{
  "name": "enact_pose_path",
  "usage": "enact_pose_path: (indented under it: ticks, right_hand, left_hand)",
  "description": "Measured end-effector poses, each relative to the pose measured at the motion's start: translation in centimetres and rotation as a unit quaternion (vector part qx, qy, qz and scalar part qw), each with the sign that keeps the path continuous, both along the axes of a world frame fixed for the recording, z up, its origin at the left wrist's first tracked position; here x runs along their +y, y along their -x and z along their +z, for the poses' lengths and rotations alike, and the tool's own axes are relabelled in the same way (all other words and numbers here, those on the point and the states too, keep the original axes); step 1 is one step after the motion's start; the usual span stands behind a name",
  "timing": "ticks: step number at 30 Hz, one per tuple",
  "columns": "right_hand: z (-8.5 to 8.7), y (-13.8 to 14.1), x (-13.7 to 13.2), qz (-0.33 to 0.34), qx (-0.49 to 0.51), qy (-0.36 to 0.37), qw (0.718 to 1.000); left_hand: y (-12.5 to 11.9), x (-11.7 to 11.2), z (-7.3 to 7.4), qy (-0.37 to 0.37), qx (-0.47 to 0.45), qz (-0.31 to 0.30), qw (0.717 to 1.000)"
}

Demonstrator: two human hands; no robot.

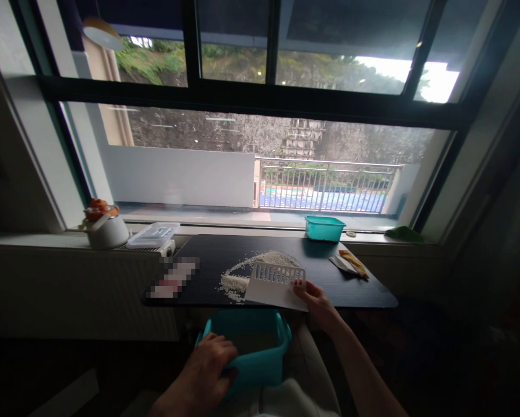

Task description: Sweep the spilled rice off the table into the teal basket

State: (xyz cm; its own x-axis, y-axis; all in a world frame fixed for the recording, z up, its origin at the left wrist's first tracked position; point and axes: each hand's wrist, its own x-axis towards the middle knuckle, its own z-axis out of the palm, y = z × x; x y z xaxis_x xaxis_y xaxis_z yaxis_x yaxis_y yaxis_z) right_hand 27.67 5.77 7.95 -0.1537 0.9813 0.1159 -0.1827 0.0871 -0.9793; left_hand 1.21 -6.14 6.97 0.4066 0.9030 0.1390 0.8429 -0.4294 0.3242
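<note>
My left hand point(210, 368) is closed over the near left rim of a teal plastic bin point(262, 370), which is held at my lap just below the table edge. The bin's inside is dim, so I cannot make out its contents. In my right hand point(318, 301) is a flat white slotted plate point(271, 292), pinched at its right side. It is tilted at the table's front edge, with its row of slots towards the window. White granules point(277, 258) lie in a loose ring and a small heap behind and left of the plate.
The dark table point(194, 252) stands against a window. A second teal bin point(324, 229) is at its back edge, and a yellow and white packet point(353, 264) lies on the right. On the left sill are a white pot point(107, 233) and a clear plastic lid point(153, 234).
</note>
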Motion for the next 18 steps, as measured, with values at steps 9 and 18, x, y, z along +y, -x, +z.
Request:
enact_pose_path:
  ticks: [9, 18]
  right_hand:
    - [0.15, 0.25, -0.04, 0.009, -0.005, 0.0, 1.0]
    - [0.02, 1.12, 0.69, 0.003, -0.002, -0.003, 1.0]
  left_hand:
    - [-0.03, -0.06, 0.15, 0.001, 0.003, 0.002, 1.0]
    - [0.1, -0.08, 0.23, 0.003, 0.003, 0.003, 1.0]
